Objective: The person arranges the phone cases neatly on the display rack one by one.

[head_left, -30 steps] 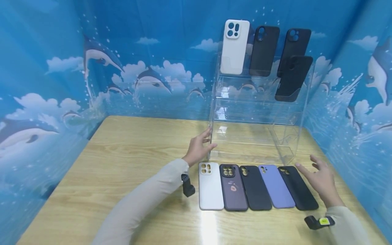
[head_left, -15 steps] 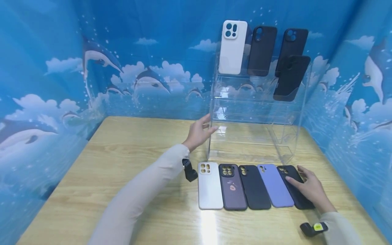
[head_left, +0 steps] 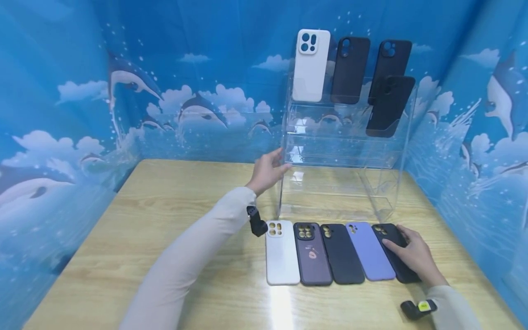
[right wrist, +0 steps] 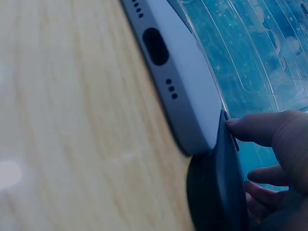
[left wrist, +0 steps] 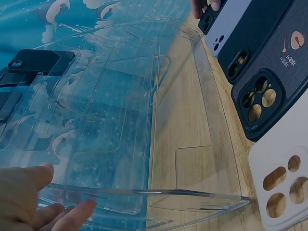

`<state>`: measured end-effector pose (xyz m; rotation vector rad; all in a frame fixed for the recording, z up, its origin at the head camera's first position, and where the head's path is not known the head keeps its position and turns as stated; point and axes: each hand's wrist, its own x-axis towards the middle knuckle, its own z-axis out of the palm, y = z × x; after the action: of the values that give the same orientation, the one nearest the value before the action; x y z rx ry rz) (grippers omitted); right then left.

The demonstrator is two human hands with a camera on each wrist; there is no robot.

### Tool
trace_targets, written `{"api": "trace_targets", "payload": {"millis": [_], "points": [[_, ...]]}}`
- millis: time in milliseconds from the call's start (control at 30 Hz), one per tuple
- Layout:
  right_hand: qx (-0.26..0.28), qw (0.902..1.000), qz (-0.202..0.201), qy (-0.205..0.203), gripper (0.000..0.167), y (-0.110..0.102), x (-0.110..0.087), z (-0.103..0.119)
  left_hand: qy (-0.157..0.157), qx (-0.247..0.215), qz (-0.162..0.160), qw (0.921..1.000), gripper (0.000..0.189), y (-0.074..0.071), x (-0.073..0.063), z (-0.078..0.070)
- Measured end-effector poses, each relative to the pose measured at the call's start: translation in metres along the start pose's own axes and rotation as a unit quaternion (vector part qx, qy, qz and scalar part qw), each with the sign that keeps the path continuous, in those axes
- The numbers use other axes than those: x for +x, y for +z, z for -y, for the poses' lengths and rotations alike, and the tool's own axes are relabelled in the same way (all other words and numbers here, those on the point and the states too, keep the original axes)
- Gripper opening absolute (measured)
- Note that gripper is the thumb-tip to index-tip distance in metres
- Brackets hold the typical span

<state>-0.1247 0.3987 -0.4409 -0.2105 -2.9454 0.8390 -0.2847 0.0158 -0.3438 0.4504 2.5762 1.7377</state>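
My left hand (head_left: 266,172) holds the left side edge of a clear acrylic display rack (head_left: 330,183), thumb and fingers on either side of the panel. With my right hand (head_left: 414,256) I grip a black phone case (head_left: 389,233) by its long sides; it lies at the right end of a row on the table. In the right wrist view the thumb (right wrist: 257,127) is at that case's edge. Left of it lie a lavender case (head_left: 371,252), another black case (head_left: 343,254), a dark case with a small print (head_left: 313,266) and a white case (head_left: 282,259).
On the rack's upper tiers stand a white case (head_left: 311,73), a black case (head_left: 350,71), and two more black cases at the right, the lower one (head_left: 389,107) overlapping the upper one (head_left: 389,59). A blue dolphin curtain (head_left: 185,55) hangs around the wooden table (head_left: 185,183).
My right hand has come down and left from beside the row onto the black case at its right end. The left hand has slid up along the rack's edge.
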Motion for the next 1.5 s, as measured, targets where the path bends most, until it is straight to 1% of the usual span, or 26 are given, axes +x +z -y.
{"api": "trace_targets", "payload": {"millis": [100, 233, 333, 500, 633, 800, 900, 1100, 1167, 1333, 1433, 1500], "points": [[-0.002, 0.9999, -0.003, -0.013, 0.078, 0.002, 0.000, 0.000, -0.005, -0.013, 0.004, 0.9999, 0.067, 0.000, 0.000, -0.001], [-0.006, 0.9995, -0.011, -0.030, 0.078, 0.004, -0.001, 0.002, 0.004, -0.004, -0.004, 1.0000, 0.065, 0.002, 0.000, 0.001], [-0.020, 0.9990, -0.019, -0.036, 0.077, 0.006, -0.002, 0.003, 0.007, -0.006, -0.010, 0.9999, 0.065, 0.003, 0.000, 0.001], [-0.039, 0.9982, -0.015, -0.043, 0.080, 0.005, 0.001, 0.000, 0.004, -0.016, -0.015, 0.9997, 0.065, 0.003, 0.000, 0.001], [-0.049, 0.9978, -0.008, -0.043, 0.080, 0.003, 0.002, 0.000, 0.002, -0.018, -0.014, 0.9997, 0.066, 0.003, 0.000, 0.001], [-0.066, 0.9971, 0.019, -0.033, 0.085, 0.000, 0.003, 0.004, 0.002, -0.021, -0.012, 0.9997, 0.067, 0.002, -0.001, 0.002], [-0.074, 0.9964, 0.027, -0.030, 0.088, -0.002, 0.003, 0.005, 0.004, -0.022, -0.013, 0.9997, 0.066, 0.002, -0.001, 0.003], [-0.094, 0.9931, 0.037, -0.060, 0.087, -0.007, 0.007, 0.004, 0.008, -0.013, -0.015, 0.9998, 0.065, 0.002, -0.002, 0.002], [-0.098, 0.9923, 0.042, -0.063, 0.088, -0.009, 0.007, 0.004, 0.006, -0.014, -0.014, 0.9998, 0.064, 0.002, -0.002, 0.002], [-0.100, 0.9926, 0.054, -0.044, 0.090, -0.014, 0.007, 0.006, 0.003, -0.019, -0.010, 0.9998, 0.064, 0.002, -0.002, 0.002], [-0.095, 0.9935, 0.056, -0.028, 0.090, -0.020, 0.005, 0.008, 0.001, -0.021, -0.010, 0.9997, 0.064, 0.002, -0.002, 0.002], [-0.089, 0.9945, 0.050, -0.024, 0.089, -0.025, 0.003, 0.010, 0.001, -0.023, -0.010, 0.9997, 0.064, 0.003, -0.002, 0.003]]}}
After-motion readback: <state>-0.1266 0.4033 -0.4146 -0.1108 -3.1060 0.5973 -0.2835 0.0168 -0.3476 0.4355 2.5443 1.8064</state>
